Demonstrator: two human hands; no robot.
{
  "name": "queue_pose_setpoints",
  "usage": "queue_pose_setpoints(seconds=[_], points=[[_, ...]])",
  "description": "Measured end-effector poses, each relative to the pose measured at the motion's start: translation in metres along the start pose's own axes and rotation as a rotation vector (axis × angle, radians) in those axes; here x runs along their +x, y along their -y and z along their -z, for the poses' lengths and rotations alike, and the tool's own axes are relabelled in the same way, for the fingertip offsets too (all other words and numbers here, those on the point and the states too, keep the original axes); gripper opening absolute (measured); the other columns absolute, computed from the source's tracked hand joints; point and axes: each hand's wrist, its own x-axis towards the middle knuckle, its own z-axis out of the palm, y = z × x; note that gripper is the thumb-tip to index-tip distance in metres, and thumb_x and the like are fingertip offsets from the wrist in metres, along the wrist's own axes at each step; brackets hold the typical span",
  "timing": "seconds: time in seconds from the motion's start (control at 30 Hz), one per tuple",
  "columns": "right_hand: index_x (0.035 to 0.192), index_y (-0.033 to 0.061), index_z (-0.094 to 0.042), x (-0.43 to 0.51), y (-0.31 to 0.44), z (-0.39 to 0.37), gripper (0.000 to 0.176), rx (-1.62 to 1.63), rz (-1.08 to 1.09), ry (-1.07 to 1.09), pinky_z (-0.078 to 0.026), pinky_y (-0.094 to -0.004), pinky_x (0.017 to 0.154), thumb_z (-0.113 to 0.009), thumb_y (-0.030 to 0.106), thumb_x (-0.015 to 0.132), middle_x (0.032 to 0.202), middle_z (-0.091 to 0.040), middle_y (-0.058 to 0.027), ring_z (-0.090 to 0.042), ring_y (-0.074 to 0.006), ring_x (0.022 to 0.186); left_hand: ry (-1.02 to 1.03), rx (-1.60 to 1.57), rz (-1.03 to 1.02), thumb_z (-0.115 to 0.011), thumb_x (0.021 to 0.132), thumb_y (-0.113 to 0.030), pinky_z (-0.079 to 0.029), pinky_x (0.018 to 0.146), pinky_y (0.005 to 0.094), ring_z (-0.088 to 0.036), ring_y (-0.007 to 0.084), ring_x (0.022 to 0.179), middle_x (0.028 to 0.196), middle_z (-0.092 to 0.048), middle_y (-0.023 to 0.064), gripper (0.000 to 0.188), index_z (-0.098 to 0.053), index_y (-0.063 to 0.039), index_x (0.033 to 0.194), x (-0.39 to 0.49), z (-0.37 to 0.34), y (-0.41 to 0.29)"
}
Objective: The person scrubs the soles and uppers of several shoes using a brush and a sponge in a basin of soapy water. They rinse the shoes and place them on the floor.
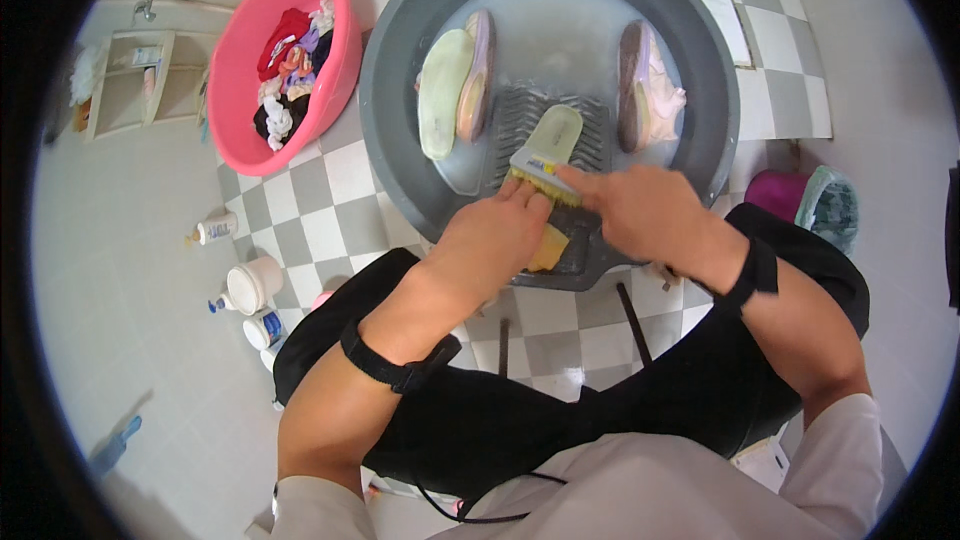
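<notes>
My right hand (645, 214) grips a scrubbing brush (541, 169) with a pale back and yellow bristles, its index finger stretched along the back. The bristles rest on a pale green shoe insole (556, 131), which lies on a dark ribbed washboard (517, 120). My left hand (499, 236) presses on the near end of the insole, fingertips beside the brush. A yellow bar, likely soap, (551, 247) sits at the washboard's near end, by the left hand. Another insole (444, 94) leans against a shoe (478, 75) at the left of the cloudy water; a second shoe (637, 86) lies on its side at the right.
The large grey basin (390, 112) stands on checkered tiles (345, 199). A pink tub (225, 97) of clothes stands to its left. Right of the basin is a purple bucket-like container (776, 193). Bottles and a white bucket (255, 285) stand along the left wall.
</notes>
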Motion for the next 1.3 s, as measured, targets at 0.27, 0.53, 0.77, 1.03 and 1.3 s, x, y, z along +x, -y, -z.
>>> queue_pose_setpoints(seconds=[0.27,0.53,0.77,1.03,1.3], points=[[0.152,0.0257,-0.058,0.003,-0.008,-0.002,0.06,-0.147,-0.223,-0.158,-0.061,-0.0496,0.069,-0.064,0.016,0.093,0.086,-0.077,-0.016,-0.077,-0.0357,0.082,-0.055,0.035,-0.017,-0.059,0.093,-0.002,-0.062,0.088,0.0456,-0.074,0.0421,0.107,0.131,-0.066,0.0315,0.025,-0.056,0.005,0.116,0.001,0.002,-0.003],[0.155,0.0304,-0.056,0.001,0.0,0.002,0.068,-0.201,-0.19,-0.131,-0.058,-0.0489,0.064,-0.061,0.01,0.091,0.08,-0.073,-0.0149,-0.075,-0.035,0.075,-0.115,0.098,-0.087,-0.059,0.091,-0.001,-0.063,0.086,0.0443,-0.073,0.0405,0.111,0.132,-0.066,0.0293,0.024,-0.057,0.006,0.114,0.002,0.0,0.001],[0.153,0.0269,-0.056,0.003,-0.007,-0.008,0.061,-0.101,-0.037,-0.008,-0.061,-0.0501,0.069,-0.064,0.016,0.094,0.087,-0.078,-0.0135,-0.077,-0.0354,0.081,-0.033,0.075,-0.026,-0.061,0.09,-0.001,-0.063,0.088,0.0437,-0.072,0.0394,0.113,0.134,-0.065,0.0293,0.027,-0.058,0.006,0.115,0.0,-0.003,0.001],[0.152,0.0307,-0.059,-0.001,-0.013,0.012,0.051,-0.057,-0.22,-0.203,-0.058,-0.0492,0.067,-0.061,0.019,0.102,0.083,-0.073,-0.0179,-0.073,-0.0384,0.078,0.034,0.027,0.018,-0.059,0.094,-0.006,-0.06,0.085,0.047,-0.074,0.0398,0.102,0.119,-0.071,0.0249,0.025,-0.059,0.005,0.117,0.011,0.011,0.0],[0.152,0.0245,-0.06,-0.047,-0.026,0.059,0.05,0.061,-0.14,-0.692,-0.057,-0.0497,0.07,-0.063,0.023,0.102,0.089,-0.074,-0.0164,-0.072,-0.0383,0.08,-0.234,-0.213,0.132,-0.07,0.095,-0.011,-0.057,0.081,0.0477,-0.073,0.0407,0.094,0.107,-0.071,0.0235,0.025,-0.065,-0.002,0.119,0.064,0.021,0.026]])
